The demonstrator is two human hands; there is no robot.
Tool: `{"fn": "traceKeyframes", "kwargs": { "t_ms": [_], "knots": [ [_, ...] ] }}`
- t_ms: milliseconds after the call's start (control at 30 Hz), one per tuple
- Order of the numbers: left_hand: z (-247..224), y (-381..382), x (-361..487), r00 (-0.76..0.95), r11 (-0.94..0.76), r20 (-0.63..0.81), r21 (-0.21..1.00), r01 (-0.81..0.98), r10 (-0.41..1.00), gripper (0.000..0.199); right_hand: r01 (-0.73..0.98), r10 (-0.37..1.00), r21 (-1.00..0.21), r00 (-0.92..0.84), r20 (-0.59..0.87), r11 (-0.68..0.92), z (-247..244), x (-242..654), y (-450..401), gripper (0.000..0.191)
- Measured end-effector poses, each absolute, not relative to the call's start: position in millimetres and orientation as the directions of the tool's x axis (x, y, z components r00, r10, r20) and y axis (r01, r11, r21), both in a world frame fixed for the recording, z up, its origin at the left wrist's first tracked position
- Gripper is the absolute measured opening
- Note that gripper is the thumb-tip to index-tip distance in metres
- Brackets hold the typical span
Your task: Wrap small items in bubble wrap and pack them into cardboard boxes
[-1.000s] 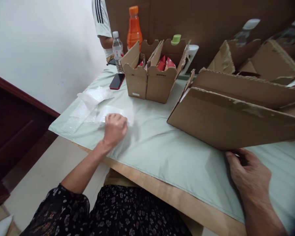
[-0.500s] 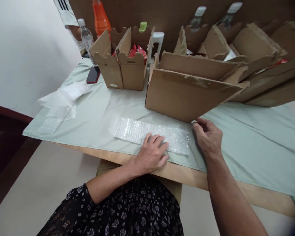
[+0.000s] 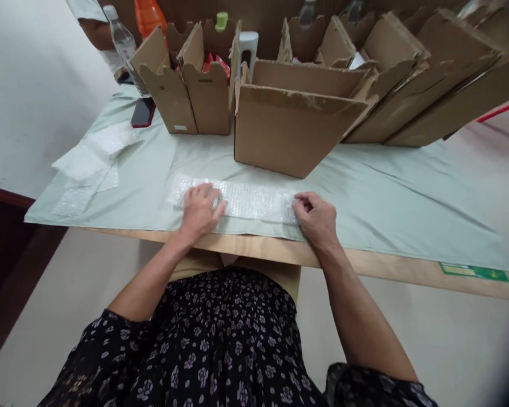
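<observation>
A long strip of bubble wrap lies flat along the near part of the green cloth. On its left end rests my left hand, palm down with the fingers apart. My right hand is at the strip's right end, with thumb and forefinger pinched on its edge and the other fingers curled. Behind the strip stands an open cardboard box.
More bubble wrap pieces lie on the left. A phone, cardboard boxes, a clear bottle and an orange bottle stand or lie behind. A person's arm shows at the upper left.
My left hand has slid left along the bubble wrap to its left end. My right hand has moved from beside the box's lower corner to the strip's right end. The view has shifted.
</observation>
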State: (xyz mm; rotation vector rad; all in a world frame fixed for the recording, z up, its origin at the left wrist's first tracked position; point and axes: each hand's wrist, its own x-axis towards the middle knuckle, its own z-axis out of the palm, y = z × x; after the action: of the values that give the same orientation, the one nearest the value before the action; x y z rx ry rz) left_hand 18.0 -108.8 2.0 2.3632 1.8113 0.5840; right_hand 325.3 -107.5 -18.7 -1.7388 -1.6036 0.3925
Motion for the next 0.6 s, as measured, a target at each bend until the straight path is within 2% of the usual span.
{"fn": "traceKeyframes", "kwargs": {
  "t_ms": [100, 200, 367, 600],
  "knots": [
    [-2, -107, -20, 0.104, -0.17, 0.235, 0.279, 0.945, 0.966, 0.037, 0.729, 0.929, -0.684, 0.23, 0.29, 0.033, -23, 326, -101, 0.026],
    [-7, -112, -33, 0.1, -0.164, 0.236, 0.268, 0.949, 0.967, 0.041, 0.748, 0.921, -0.663, 0.235, 0.312, 0.035, -28, 328, -97, 0.027],
    [-8, -114, -29, 0.092, -0.155, 0.23, 0.272, 0.95, 0.969, 0.041, 0.802, 0.915, -0.598, 0.238, 0.325, 0.004, -32, 327, -93, 0.046],
    [-8, -110, -34, 0.076, -0.15, 0.239, 0.31, 0.939, 0.968, 0.036, 0.855, 0.92, -0.518, 0.225, 0.321, -0.029, -33, 323, -87, 0.03]
  ]
}}
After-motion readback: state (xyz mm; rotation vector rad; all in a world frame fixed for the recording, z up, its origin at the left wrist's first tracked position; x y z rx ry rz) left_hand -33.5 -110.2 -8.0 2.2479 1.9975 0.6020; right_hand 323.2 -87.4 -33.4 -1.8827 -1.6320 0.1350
